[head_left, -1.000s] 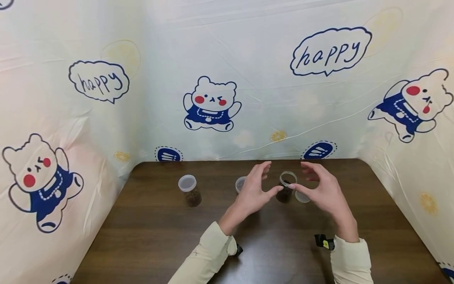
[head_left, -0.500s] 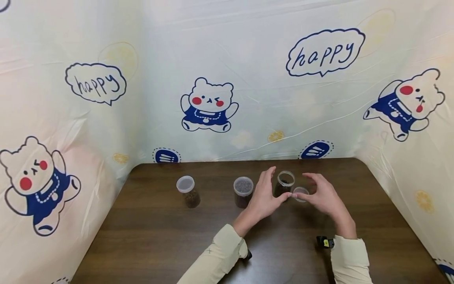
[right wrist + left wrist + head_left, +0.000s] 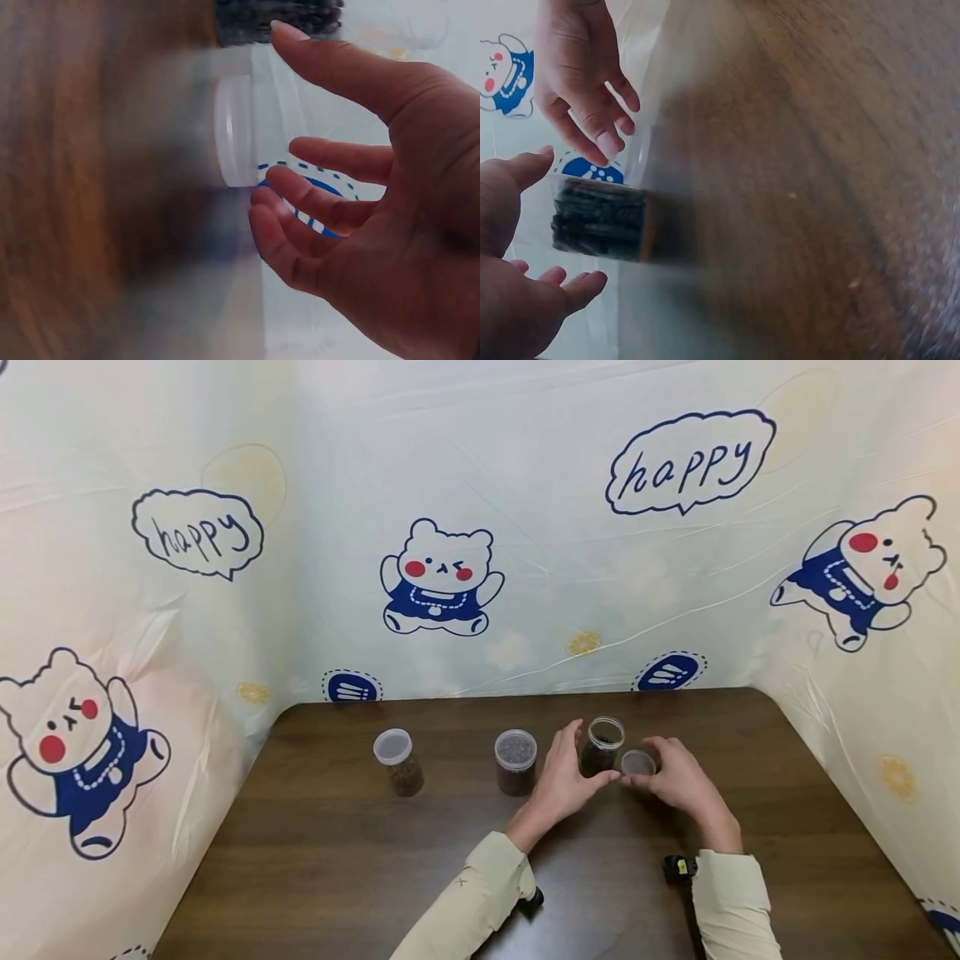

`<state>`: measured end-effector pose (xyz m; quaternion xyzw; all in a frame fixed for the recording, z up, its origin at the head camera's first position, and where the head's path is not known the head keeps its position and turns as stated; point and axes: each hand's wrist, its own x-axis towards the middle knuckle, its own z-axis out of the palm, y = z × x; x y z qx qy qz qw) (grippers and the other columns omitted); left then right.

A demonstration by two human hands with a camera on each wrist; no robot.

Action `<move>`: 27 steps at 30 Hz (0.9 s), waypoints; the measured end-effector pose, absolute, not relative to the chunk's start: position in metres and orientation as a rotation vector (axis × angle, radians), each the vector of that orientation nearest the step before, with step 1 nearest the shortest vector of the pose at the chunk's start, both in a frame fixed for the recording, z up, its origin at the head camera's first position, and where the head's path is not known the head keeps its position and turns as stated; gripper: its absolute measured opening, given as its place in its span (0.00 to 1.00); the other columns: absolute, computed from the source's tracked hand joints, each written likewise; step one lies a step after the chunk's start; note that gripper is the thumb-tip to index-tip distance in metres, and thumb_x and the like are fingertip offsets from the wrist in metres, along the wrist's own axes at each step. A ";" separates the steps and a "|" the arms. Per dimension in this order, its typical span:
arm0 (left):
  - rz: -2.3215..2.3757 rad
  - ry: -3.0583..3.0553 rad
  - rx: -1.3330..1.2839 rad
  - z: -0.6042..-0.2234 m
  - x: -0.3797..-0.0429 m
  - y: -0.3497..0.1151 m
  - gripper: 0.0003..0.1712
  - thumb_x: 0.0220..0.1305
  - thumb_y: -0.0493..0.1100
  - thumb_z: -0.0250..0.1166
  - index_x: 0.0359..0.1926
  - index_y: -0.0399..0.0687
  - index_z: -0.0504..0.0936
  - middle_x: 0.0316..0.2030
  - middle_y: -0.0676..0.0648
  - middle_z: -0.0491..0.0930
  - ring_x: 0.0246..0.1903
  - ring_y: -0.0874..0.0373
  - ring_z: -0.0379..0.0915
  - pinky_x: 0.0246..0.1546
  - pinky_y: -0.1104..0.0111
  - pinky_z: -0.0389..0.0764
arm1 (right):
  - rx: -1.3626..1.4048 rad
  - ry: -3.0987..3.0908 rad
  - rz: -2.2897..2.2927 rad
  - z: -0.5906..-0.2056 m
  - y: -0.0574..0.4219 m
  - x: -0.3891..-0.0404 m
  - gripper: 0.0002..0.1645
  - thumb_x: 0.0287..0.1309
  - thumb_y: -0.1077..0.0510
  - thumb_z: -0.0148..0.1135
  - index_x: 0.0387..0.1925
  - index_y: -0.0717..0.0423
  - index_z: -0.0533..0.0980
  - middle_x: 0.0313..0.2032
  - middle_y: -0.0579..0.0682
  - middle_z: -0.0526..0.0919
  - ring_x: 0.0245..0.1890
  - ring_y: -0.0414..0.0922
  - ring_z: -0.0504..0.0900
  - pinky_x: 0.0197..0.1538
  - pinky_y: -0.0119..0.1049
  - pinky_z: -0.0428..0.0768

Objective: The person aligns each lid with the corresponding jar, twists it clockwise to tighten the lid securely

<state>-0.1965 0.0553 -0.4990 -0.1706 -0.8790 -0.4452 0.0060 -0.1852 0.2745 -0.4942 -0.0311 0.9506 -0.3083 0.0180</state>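
An uncapped clear jar (image 3: 602, 757) with dark contents stands upright on the table at the right. My left hand (image 3: 562, 781) curves loosely beside it; in the left wrist view a gap shows between thumb and fingers and the jar (image 3: 600, 219). Right of the jar, a round translucent lid (image 3: 637, 764) lies flat on the table. Close over that lid is my right hand (image 3: 684, 783), thumb and fingers spread around it. From the right wrist, the fingers (image 3: 330, 202) appear apart from the lid (image 3: 234, 131) and grip nothing.
A lidded jar (image 3: 515, 764) with dark contents stands left of my left hand. Farther left is another lidded jar (image 3: 400, 764) with brown contents. The wooden table (image 3: 360, 877) meets a printed cloth (image 3: 450, 668) at its back edge.
Both hands have come down and nearer. My left hand has shifted right, beside the uncapped jar, uncovering the middle jar. My right hand has lowered around the lid.
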 end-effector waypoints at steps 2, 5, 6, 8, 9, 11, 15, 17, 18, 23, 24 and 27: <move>-1.401 -2.744 -0.530 -0.502 -0.198 0.056 0.54 0.61 0.54 0.79 0.79 0.47 0.59 0.67 0.40 0.73 0.66 0.48 0.73 0.64 0.53 0.80 | -0.092 2.952 -0.951 -0.497 0.274 -0.186 0.48 0.54 0.47 0.80 0.65 0.74 0.71 0.55 0.73 0.77 0.50 0.62 0.79 0.54 0.60 0.81; -1.404 -2.742 -0.529 -0.507 -0.200 0.057 0.53 0.60 0.54 0.79 0.79 0.46 0.61 0.65 0.41 0.75 0.64 0.48 0.74 0.64 0.54 0.80 | -0.082 2.958 -0.944 -0.500 0.273 -0.187 0.47 0.53 0.47 0.81 0.63 0.75 0.72 0.55 0.73 0.77 0.50 0.63 0.78 0.53 0.60 0.81; -1.399 -2.743 -0.529 -0.508 -0.201 0.057 0.53 0.60 0.54 0.79 0.79 0.46 0.61 0.65 0.41 0.75 0.64 0.49 0.74 0.64 0.55 0.80 | -0.081 2.959 -0.942 -0.500 0.273 -0.187 0.47 0.53 0.47 0.81 0.63 0.75 0.72 0.54 0.74 0.77 0.50 0.64 0.78 0.53 0.61 0.80; -1.395 -2.744 -0.531 -0.510 -0.202 0.058 0.53 0.60 0.54 0.79 0.78 0.47 0.62 0.64 0.42 0.75 0.64 0.50 0.74 0.64 0.56 0.80 | -0.079 2.962 -0.942 -0.501 0.273 -0.188 0.46 0.53 0.48 0.81 0.63 0.75 0.72 0.54 0.74 0.77 0.50 0.65 0.77 0.53 0.61 0.80; -1.398 -2.741 -0.532 -0.512 -0.203 0.059 0.52 0.60 0.54 0.79 0.78 0.47 0.62 0.64 0.43 0.76 0.64 0.50 0.75 0.64 0.56 0.80 | -0.078 2.963 -0.941 -0.501 0.274 -0.188 0.46 0.53 0.48 0.81 0.62 0.75 0.72 0.54 0.74 0.77 0.51 0.65 0.77 0.53 0.61 0.80; -1.405 -2.738 -0.534 -0.513 -0.204 0.059 0.52 0.61 0.53 0.79 0.78 0.47 0.62 0.64 0.43 0.76 0.64 0.50 0.75 0.64 0.57 0.80 | -0.083 2.964 -0.941 -0.502 0.274 -0.189 0.45 0.53 0.49 0.80 0.62 0.75 0.73 0.53 0.74 0.77 0.50 0.66 0.77 0.52 0.61 0.80; -1.430 -2.730 -0.538 -0.515 -0.207 0.061 0.51 0.62 0.53 0.79 0.78 0.47 0.62 0.64 0.43 0.77 0.64 0.50 0.75 0.65 0.56 0.79 | -0.088 2.960 -0.941 -0.505 0.275 -0.192 0.44 0.55 0.49 0.79 0.63 0.74 0.73 0.54 0.74 0.77 0.50 0.65 0.77 0.52 0.60 0.81; -1.432 -2.733 -0.540 -0.514 -0.208 0.062 0.50 0.62 0.53 0.78 0.78 0.47 0.63 0.64 0.43 0.77 0.65 0.51 0.75 0.65 0.56 0.80 | -0.095 2.957 -0.935 -0.506 0.275 -0.194 0.44 0.55 0.49 0.79 0.63 0.74 0.72 0.55 0.74 0.77 0.50 0.65 0.77 0.52 0.61 0.81; -1.432 -2.735 -0.545 -0.514 -0.209 0.062 0.50 0.62 0.53 0.78 0.78 0.48 0.63 0.65 0.44 0.77 0.65 0.51 0.75 0.66 0.57 0.80 | -0.092 2.956 -0.933 -0.505 0.275 -0.195 0.44 0.55 0.49 0.79 0.64 0.74 0.72 0.55 0.75 0.77 0.51 0.65 0.77 0.53 0.61 0.81; -1.425 -2.726 -0.592 -0.514 -0.213 0.064 0.47 0.63 0.54 0.78 0.77 0.53 0.66 0.66 0.48 0.78 0.67 0.54 0.75 0.68 0.59 0.79 | -0.086 2.966 -0.904 -0.504 0.274 -0.200 0.42 0.55 0.52 0.78 0.63 0.74 0.73 0.56 0.76 0.76 0.51 0.66 0.77 0.53 0.63 0.82; -1.425 -2.722 -0.602 -0.515 -0.213 0.064 0.46 0.63 0.53 0.78 0.76 0.53 0.66 0.66 0.48 0.79 0.68 0.55 0.75 0.68 0.59 0.79 | -0.082 2.963 -0.900 -0.504 0.274 -0.200 0.42 0.55 0.52 0.78 0.62 0.74 0.73 0.56 0.76 0.76 0.51 0.66 0.77 0.52 0.62 0.81; -1.443 -2.704 -0.620 -0.517 -0.213 0.063 0.43 0.63 0.52 0.78 0.75 0.52 0.69 0.65 0.49 0.81 0.67 0.55 0.76 0.68 0.59 0.79 | -0.061 2.946 -0.887 -0.505 0.272 -0.201 0.40 0.55 0.53 0.78 0.62 0.73 0.74 0.56 0.75 0.75 0.51 0.66 0.77 0.52 0.61 0.82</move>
